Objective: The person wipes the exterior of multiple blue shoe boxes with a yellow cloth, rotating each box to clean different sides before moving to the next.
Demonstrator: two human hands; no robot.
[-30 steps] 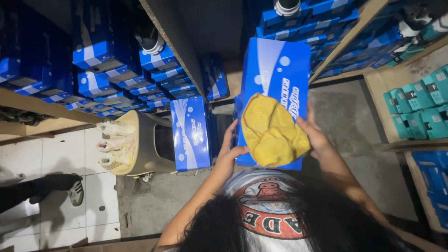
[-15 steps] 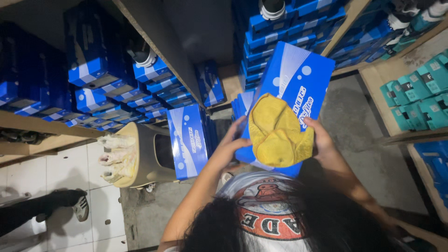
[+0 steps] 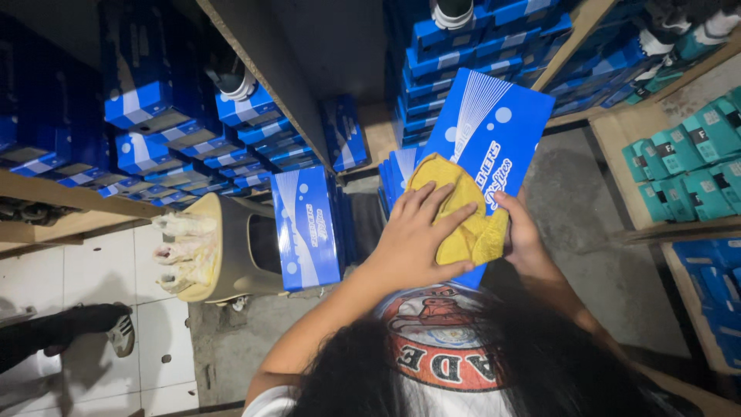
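Observation:
I hold a blue shoe box [image 3: 494, 123] with white stripes and dots in front of my chest, tilted to the right. A yellow cloth [image 3: 475, 224] lies on its lid. My left hand [image 3: 417, 239] is pressed flat on the cloth with the fingers spread. My right hand [image 3: 525, 232] grips the lower right edge of the box, its thumb touching the cloth. The bottom of the box is hidden behind my hands and hair.
Wooden shelves packed with stacked blue boxes [image 3: 177, 147] rise left and ahead. Teal boxes [image 3: 695, 162] fill a shelf on the right. A beige plastic stool [image 3: 231, 247] holds a pale rag and an upright blue box [image 3: 309, 228]. Another person's shoe [image 3: 120, 332] is lower left.
My left hand left the box's left edge and moved onto the yellow cloth. The box tilted further right and rose slightly.

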